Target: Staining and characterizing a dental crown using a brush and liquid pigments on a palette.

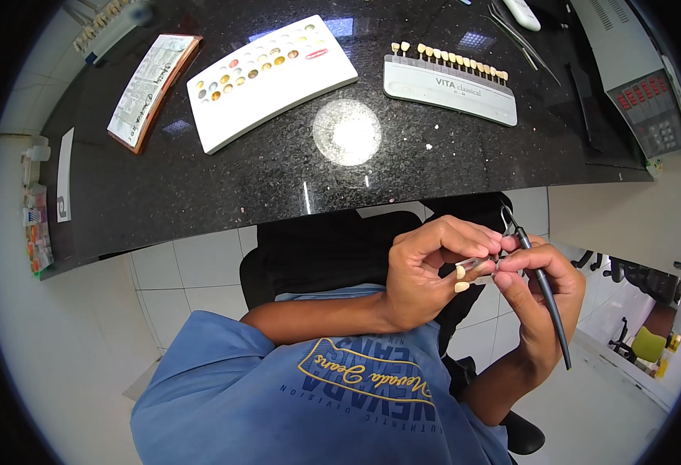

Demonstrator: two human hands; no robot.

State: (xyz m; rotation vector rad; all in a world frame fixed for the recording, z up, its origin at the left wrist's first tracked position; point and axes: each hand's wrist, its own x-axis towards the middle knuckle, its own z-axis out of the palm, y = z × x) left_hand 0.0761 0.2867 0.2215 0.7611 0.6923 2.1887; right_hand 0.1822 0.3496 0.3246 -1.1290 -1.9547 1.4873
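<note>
Over my lap, just off the counter's front edge, my two hands meet at the fingertips. My left hand [424, 267] is closed, pinching shade guide tabs whose two cream tooth-shaped ends, an upper tooth tab [460, 272] and a lower tooth tab [461, 287], poke out below the fingers. My right hand [549, 288] is closed too. A slim black-handled tool [548, 304] slants through its grip, with a thin curved metal tip pointing up towards the counter. Its thumb and fingertips also touch the small piece between both hands, which the fingers partly hide.
On the dark speckled counter [278, 182] lie a grey shade guide holder [449, 97] with a row of tooth tabs, a white palette [278, 81] with coloured wells, and a brown-edged pad [153, 93]. Metal tweezers [522, 39] are at the back right, beside a grey device with buttons [646, 108].
</note>
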